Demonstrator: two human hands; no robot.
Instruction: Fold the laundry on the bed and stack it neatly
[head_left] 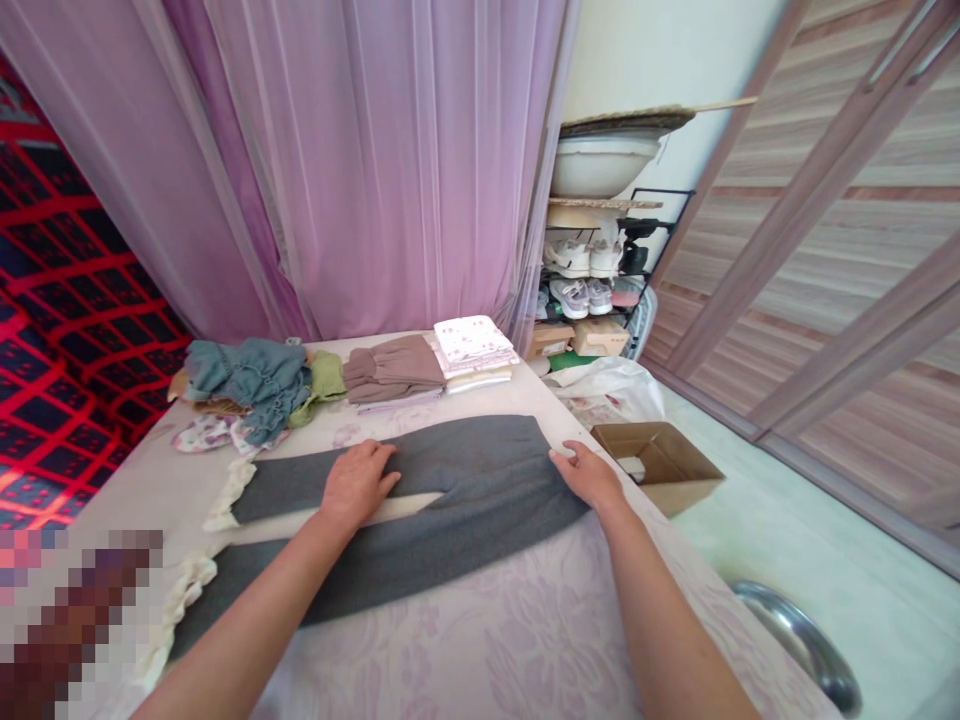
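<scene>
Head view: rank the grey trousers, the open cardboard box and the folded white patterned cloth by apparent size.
1. Grey trousers, spread under both hands.
2. Open cardboard box.
3. Folded white patterned cloth, though it lies farther from the camera, so its rank below the box is unsure.

I am looking into a room in a home. There is a bed [480, 650] with a flowery sheet, a pink curtain [360, 160], folded clothes [420, 370] in little piles, a rack of shoes [592, 270] in the corner and big sliding wardrobe doors [825, 250].
</scene>
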